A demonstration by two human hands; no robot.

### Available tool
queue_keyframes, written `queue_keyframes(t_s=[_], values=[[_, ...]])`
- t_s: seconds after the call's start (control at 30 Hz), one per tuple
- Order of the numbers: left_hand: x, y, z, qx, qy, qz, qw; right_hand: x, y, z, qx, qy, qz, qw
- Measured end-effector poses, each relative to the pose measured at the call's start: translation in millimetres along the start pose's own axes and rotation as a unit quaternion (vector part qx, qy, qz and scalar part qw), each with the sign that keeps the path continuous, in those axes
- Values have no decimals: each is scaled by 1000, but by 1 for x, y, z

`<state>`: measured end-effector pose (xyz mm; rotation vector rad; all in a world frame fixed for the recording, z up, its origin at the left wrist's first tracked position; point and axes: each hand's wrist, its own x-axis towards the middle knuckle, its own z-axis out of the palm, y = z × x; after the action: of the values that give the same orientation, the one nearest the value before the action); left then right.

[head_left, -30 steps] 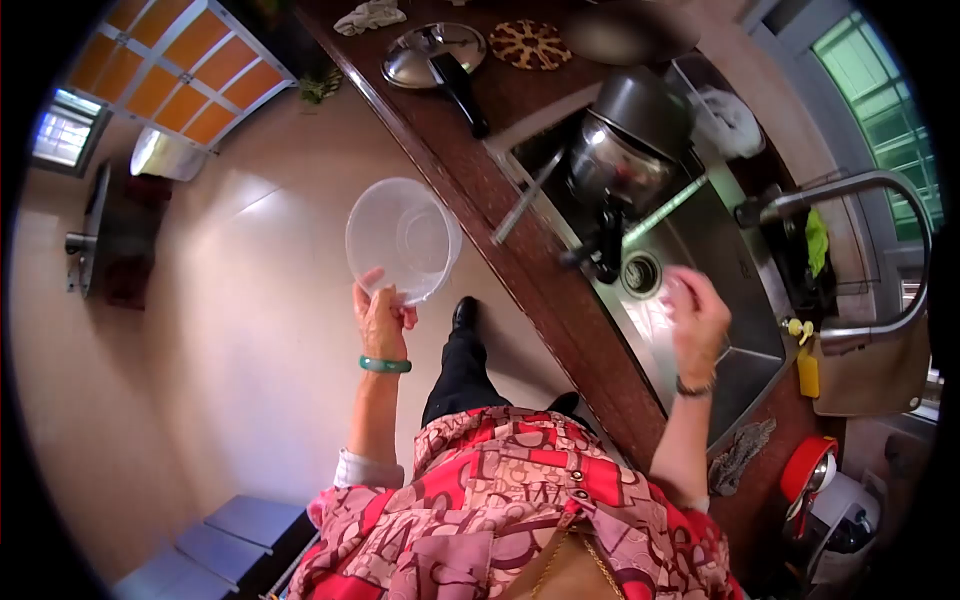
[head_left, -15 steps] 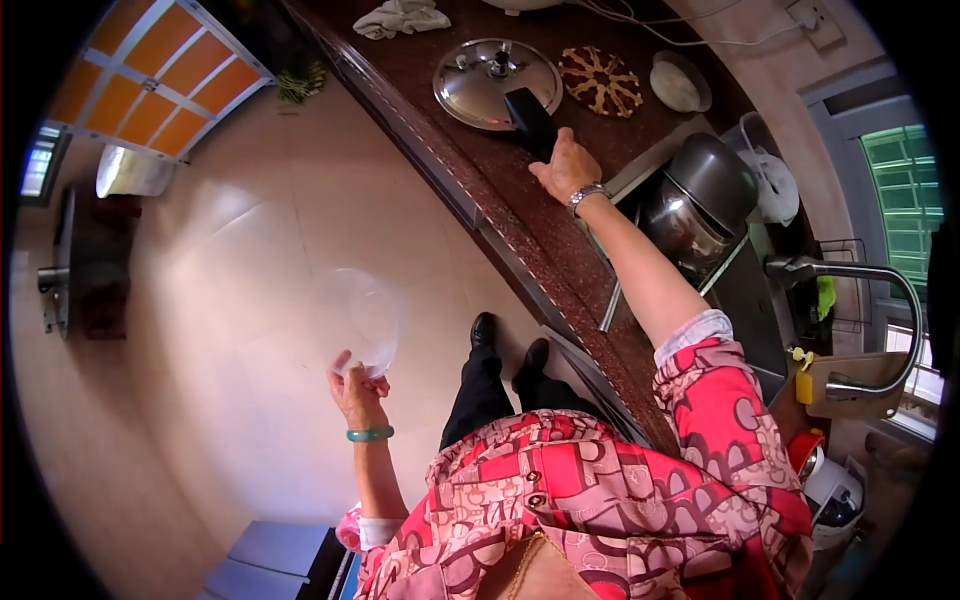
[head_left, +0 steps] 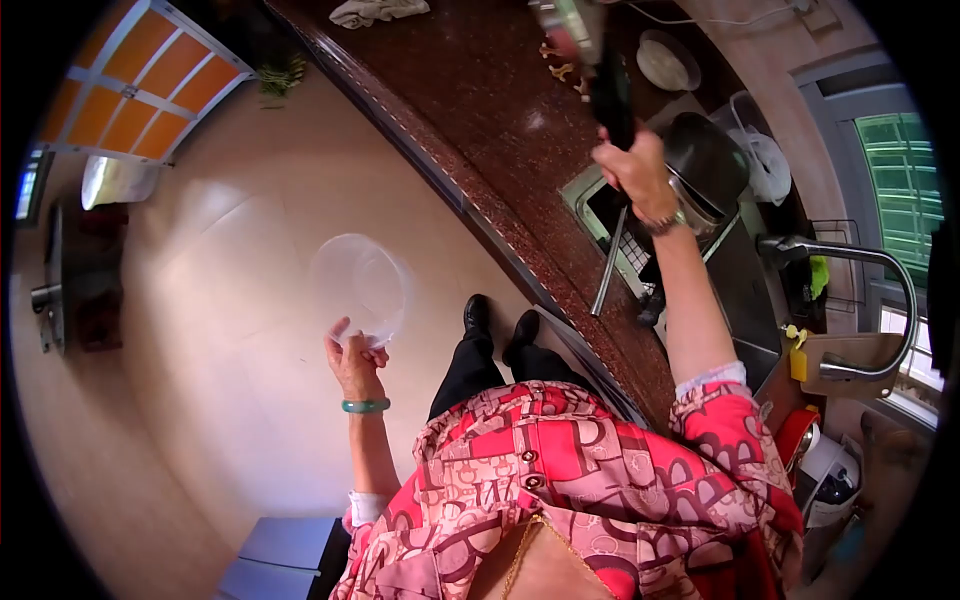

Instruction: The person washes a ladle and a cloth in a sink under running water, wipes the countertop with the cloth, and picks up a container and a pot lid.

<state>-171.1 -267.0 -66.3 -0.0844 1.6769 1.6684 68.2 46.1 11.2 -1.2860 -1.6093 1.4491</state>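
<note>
My left hand [head_left: 358, 362] is closed on the rim of a clear, round plastic bowl [head_left: 362, 285], held over the floor. My right hand [head_left: 638, 172] grips the black handle [head_left: 612, 100] of a shiny metal pan [head_left: 572, 25]. That pan is off the countertop, tilted, blurred and cut off by the top edge of the view; whether its lid is on I cannot tell. Partly behind it lies a brown openwork trivet [head_left: 562, 70]. A dark metal pot [head_left: 705, 160] stands just right of my right hand.
On the dark red countertop [head_left: 450, 90] are a crumpled cloth [head_left: 375, 10] and a clear bowl with pale contents [head_left: 668, 62]. A sink [head_left: 735, 290] with a curved faucet [head_left: 905, 300] lies to the right. A metal rod [head_left: 610, 265] rests near the counter's front edge.
My right hand has raised the pan from the countertop, tilting it and moving it right. The trivet is now partly covered. My left hand still holds the plastic bowl in nearly the same place.
</note>
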Motion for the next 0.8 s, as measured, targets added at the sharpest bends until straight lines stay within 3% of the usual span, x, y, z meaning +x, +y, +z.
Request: queue_keyframes(t_s=[0.1,0.4,0.8], values=[[8,3,11,14,-12,1,1000,-42,-14,-28,2,67,-40,997],[20,10,37,34,-48,5,998,-151,9,-91,56,311,-12,949],[30,7,48,60,-62,-5,996,-241,54,-114,45,415,68,906]])
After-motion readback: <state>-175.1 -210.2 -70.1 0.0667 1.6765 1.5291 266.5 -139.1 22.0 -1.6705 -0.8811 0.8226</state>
